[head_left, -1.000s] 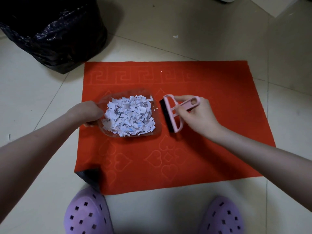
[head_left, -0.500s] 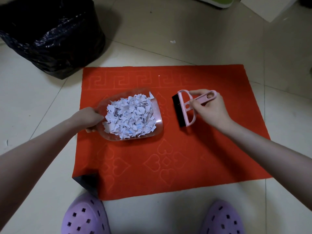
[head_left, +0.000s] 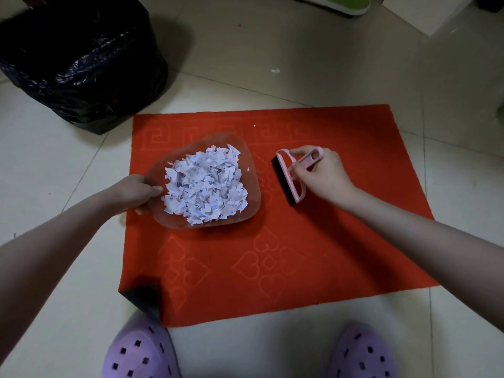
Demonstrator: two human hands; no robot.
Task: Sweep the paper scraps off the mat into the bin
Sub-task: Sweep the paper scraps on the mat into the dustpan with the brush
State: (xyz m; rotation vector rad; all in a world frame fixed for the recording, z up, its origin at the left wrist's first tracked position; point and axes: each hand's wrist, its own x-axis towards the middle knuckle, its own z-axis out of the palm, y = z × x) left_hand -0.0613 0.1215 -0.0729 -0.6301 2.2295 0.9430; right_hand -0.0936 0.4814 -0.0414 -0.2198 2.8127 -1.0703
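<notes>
A clear plastic dustpan [head_left: 246, 156] sits over the left half of the red mat [head_left: 313, 241], heaped with white paper scraps [head_left: 206, 185]. My left hand [head_left: 135, 192] grips its handle end at the mat's left edge. My right hand [head_left: 320, 174] holds a small pink brush [head_left: 290, 177] with black bristles, resting on the mat just right of the dustpan. One tiny scrap [head_left: 248, 169] lies by the pan's right rim. The bin lined with a black bag [head_left: 81, 61] stands on the floor beyond the mat's far left corner.
A stray scrap [head_left: 275, 71] lies on the beige tiled floor past the mat. The mat's near left corner [head_left: 143, 297] is folded over, showing its dark underside. My two purple clogs [head_left: 139, 350] [head_left: 361, 353] stand at the mat's near edge. A green-edged object [head_left: 346, 4] is at the top.
The dustpan has tilted and swung so its mouth points farther away. The brush has drawn away to the right of the pan.
</notes>
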